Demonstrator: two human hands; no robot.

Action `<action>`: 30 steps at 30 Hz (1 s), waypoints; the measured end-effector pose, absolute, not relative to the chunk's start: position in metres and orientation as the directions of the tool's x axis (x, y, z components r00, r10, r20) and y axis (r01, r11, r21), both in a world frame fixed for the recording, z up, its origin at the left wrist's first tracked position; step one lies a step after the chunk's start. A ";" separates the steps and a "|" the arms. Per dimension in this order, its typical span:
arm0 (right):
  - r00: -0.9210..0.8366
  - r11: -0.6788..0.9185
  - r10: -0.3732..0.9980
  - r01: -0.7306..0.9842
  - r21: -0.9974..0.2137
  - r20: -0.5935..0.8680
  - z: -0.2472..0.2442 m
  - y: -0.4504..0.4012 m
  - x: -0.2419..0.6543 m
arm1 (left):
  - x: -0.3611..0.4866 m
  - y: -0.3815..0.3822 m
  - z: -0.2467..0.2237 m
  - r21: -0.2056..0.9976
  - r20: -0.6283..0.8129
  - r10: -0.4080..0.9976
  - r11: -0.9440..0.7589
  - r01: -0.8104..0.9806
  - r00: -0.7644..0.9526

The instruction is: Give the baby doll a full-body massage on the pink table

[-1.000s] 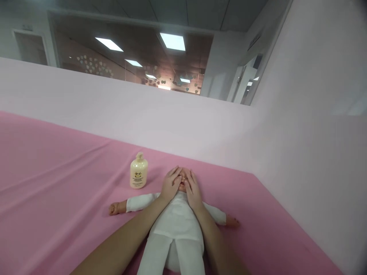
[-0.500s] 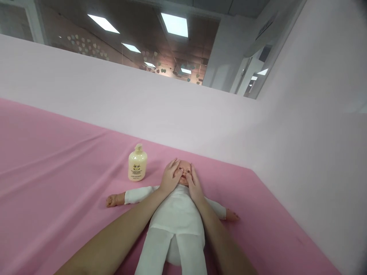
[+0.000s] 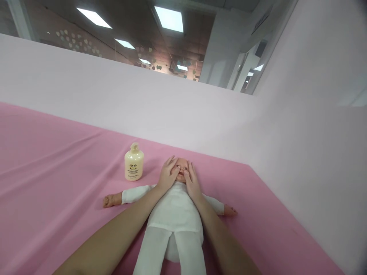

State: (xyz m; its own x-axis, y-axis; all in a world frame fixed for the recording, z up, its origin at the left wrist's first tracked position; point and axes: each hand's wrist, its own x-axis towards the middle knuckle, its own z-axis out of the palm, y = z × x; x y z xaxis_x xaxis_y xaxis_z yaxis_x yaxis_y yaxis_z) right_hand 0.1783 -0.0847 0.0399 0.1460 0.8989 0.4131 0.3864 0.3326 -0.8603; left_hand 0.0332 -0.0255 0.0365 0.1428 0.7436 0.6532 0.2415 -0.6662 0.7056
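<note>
A baby doll [image 3: 176, 212] in white clothes lies on its back, arms stretched out to the sides. My left hand [image 3: 168, 176] rests along the left side of the doll's head [image 3: 181, 163], fingers extended and slightly apart, thumb on the cheek near the nose. On the opposite side my right hand [image 3: 193, 184] lies against the head with its fingers stretched out. Its thumb touches the cheek beside the mouth. The doll's eyes, nose and mouth show between my thumbs. Both forearms run alongside the doll's body.
A cream pump bottle [image 3: 133, 163] stands upright left of the doll's head. Beneath everything is a pink, creased sheet [image 3: 57, 164]. A white wall [image 3: 172, 110] borders it behind and at right, with a window [image 3: 143, 34] above showing ceiling lights.
The whole view has shifted slightly, so the doll, bottle and hands appear a little farther left and up. My hands stay on the doll's face, with the thumbs barely changed.
</note>
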 end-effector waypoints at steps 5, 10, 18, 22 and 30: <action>0.065 0.440 0.857 0.423 -0.792 0.510 0.042 -0.087 0.180 | 0.032 -0.028 0.041 0.634 0.720 0.667 -0.745 0.208 0.195; 0.196 0.236 0.934 0.286 -0.929 0.298 0.032 -0.076 0.182 | 0.035 -0.018 0.031 0.847 0.505 0.859 -0.512 0.141 0.081; 0.017 0.486 0.851 0.354 -0.799 0.525 0.047 -0.089 0.178 | 0.031 -0.024 0.039 0.742 0.642 0.740 -0.666 0.079 0.201; 0.088 0.411 0.884 0.322 -0.853 0.459 0.044 -0.087 0.180 | 0.033 -0.017 0.032 0.880 0.468 0.873 -0.474 0.014 0.135; 0.133 0.320 0.921 0.273 -0.907 0.365 0.038 -0.081 0.182 | 0.030 -0.010 0.031 0.900 0.435 0.897 -0.436 -0.012 0.075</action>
State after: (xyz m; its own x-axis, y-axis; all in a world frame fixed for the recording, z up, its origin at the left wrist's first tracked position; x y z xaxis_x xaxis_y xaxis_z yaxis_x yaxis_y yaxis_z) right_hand 0.1816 -0.0815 0.0380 0.1331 0.9214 0.3652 0.2730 0.3201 -0.9072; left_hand 0.0299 -0.0101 0.0305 0.0747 0.8971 0.4355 -0.0117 -0.4359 0.8999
